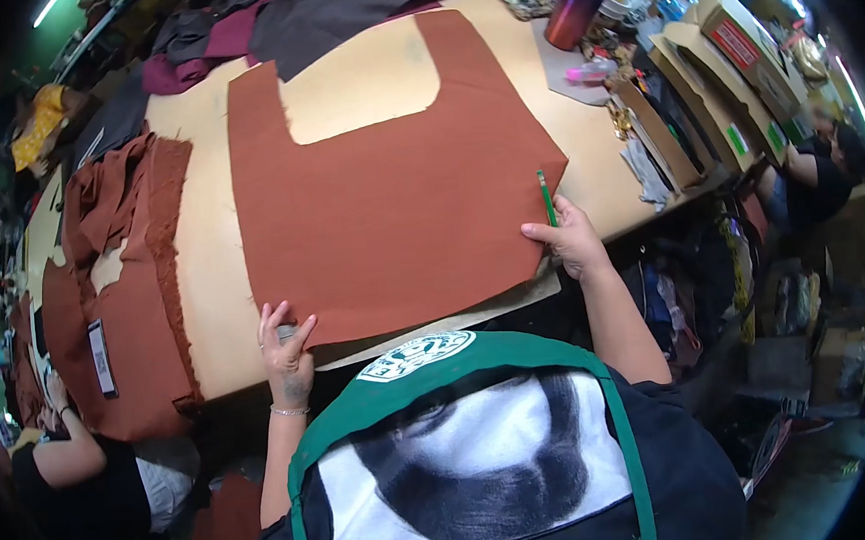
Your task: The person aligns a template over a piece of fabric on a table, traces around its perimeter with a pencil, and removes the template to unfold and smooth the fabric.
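- We spread a rust-colored fabric panel (pixel 388 213) over a pale wooden tabletop (pixel 218 285), its deep, squared cutout facing the far side and its lower edge nearest us.
- Our left hand (pixel 286 355), a thin bracelet (pixel 289 411) at the wrist, touches the panel's lower left corner, thumb and fingers parted in a modest gap; whether any cloth is pinched between them, we cannot tell.
- Our right hand (pixel 571 240) meets the panel's lower right edge in a narrow grip, a green pencil (pixel 546 198) held by the thumb, its upper end pointing away from us over the cloth.
- To our left, a heap of rust-colored cloth (pixel 137 281) with frayed edges lies apart from the panel, a dark rectangular item with a white face (pixel 102 358) on top.
- Beyond the panel, dark gray cloth (pixel 305 28) and maroon cloth (pixel 178 72) lie bunched across the tabletop.
- At far right, a purple-and-orange tumbler (pixel 579 4) stands near a pink marker (pixel 591 71) and open cardboard boxes (pixel 703 96).
- We wear a green apron (pixel 518 349) over a dark printed shirt (pixel 486 457), while a co-worker's arm (pixel 81 435) reaches toward the table's left end.
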`<state>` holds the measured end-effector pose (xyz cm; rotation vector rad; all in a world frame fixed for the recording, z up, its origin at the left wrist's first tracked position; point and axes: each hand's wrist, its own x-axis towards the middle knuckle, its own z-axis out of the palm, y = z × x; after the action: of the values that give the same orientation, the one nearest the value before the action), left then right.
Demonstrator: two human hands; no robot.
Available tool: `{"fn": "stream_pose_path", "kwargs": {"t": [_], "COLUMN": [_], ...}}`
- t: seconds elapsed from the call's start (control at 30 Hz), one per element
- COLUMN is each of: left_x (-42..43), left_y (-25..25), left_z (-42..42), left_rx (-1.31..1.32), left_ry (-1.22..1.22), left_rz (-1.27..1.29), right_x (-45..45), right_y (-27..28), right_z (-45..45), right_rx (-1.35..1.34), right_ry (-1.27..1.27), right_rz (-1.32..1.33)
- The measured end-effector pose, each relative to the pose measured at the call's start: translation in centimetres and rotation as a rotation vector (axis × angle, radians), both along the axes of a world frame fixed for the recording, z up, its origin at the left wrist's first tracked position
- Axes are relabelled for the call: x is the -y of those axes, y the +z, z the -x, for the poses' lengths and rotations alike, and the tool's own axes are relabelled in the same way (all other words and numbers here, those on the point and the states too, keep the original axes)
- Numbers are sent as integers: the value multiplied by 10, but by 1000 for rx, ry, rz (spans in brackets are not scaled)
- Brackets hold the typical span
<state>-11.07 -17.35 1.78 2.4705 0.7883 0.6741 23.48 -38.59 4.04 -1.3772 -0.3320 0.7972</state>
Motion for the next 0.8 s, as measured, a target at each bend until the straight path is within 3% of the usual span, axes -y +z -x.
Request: {"fn": "stream_pose_path", "kwargs": {"t": [0.1, 0.2, 0.27, 0.33, 0.43, 0.53, 0.57, 0.63, 0.8], "left_x": [-2, -2, 3, -13, -37, -63, -63, -54, -49], "left_y": [-1, 5, 31, 33, 39, 12, 12, 12, -1], "left_z": [7, 17, 15, 20, 1, -42, -55, -80, -71], "left_rx": [-108, -218, -282, -148, 38, -79, -232, -538, -579], "left_ry": [-105, -185, -221, -268, -140, 20, 99, 250, 273], "left_rz": [-93, -50, 38, 220, 292, 60, 13, -72, -160], "right_x": [22, 45, 55, 61, 54, 34, 28, 20, 19], "right_y": [-1, 2, -2, -9, -20, -23, -28, -32, -37], "right_z": [-10, -14, -18, -29, -53, -68, -75, -77, -81], "right_rx": [84, 258, 524, 725, 985, 883, 761, 786, 732], "right_ry": [-29, 26, -68, -148, -280, -211, -166, -123, -102], "right_rz": [140, 571, 669, 719, 760, 782, 794, 801, 747]}}
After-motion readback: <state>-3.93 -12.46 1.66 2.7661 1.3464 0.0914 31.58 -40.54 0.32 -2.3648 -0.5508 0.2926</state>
